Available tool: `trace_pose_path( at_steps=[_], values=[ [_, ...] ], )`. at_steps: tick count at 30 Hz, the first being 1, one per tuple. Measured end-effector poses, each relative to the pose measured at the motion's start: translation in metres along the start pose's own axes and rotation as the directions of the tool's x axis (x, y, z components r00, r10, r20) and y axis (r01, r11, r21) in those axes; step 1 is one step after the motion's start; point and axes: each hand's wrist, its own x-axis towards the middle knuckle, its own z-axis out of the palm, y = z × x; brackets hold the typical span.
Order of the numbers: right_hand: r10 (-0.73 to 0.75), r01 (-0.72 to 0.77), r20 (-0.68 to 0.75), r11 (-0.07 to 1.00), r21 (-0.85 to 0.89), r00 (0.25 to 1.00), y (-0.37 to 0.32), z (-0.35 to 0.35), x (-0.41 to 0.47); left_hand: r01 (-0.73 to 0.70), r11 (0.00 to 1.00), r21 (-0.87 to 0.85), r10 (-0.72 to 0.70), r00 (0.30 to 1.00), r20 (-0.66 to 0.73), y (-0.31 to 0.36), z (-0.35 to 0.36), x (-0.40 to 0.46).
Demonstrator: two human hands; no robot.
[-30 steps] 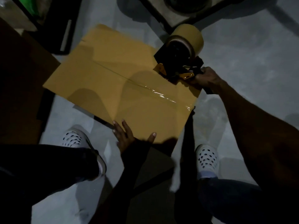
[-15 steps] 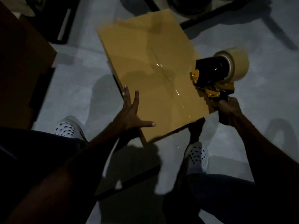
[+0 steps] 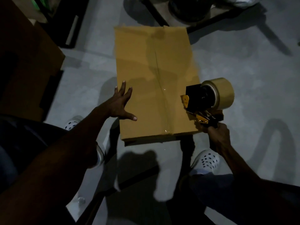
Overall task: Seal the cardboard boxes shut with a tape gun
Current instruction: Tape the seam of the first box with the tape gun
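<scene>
A closed brown cardboard box (image 3: 141, 65) lies on the grey floor in front of me, its long side running away from me. A strip of clear tape (image 3: 164, 101) glints along the centre seam. My left hand (image 3: 119, 105) rests on the box's near left edge with fingers spread flat. My right hand (image 3: 216, 133) grips the handle of a black and yellow tape gun (image 3: 199, 103) with a tan tape roll (image 3: 221, 93). The gun hangs at the box's near right edge.
My two white perforated shoes (image 3: 206, 159) (image 3: 72, 124) stand on the floor near the box. A dark brown box (image 3: 24, 62) sits at the left. Dark frames and a round object (image 3: 188, 12) lie beyond the box's far end.
The box has turned clockwise until its seam points straight away from me. My left hand moved with its left edge. The tape gun stayed by the right edge.
</scene>
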Motion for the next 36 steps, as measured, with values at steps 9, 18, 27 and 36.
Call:
trace_pose_path(
  at_steps=[9,18,27,36],
  values=[
    [0.003,-0.004,-0.025,1.0,-0.029,1.0,0.004,0.017,-0.024,-0.069,0.987,0.146,0.072,0.997,-0.016,-0.013,-0.037,-0.003],
    [-0.081,0.081,0.025,0.997,0.002,0.996,-0.04,-0.008,-0.053,-0.188,0.888,0.419,0.154,0.982,0.114,0.046,-0.074,-0.064],
    [-0.134,0.089,0.608,0.991,0.104,0.783,-0.134,-0.03,-0.093,-0.078,0.616,-0.784,-0.124,0.973,-0.194,0.107,-0.086,-0.172],
    [-0.122,-0.051,0.704,0.974,0.219,0.699,-0.122,-0.032,-0.086,-0.176,0.438,-0.881,0.15,0.981,-0.122,0.148,-0.062,-0.134]
  ],
)
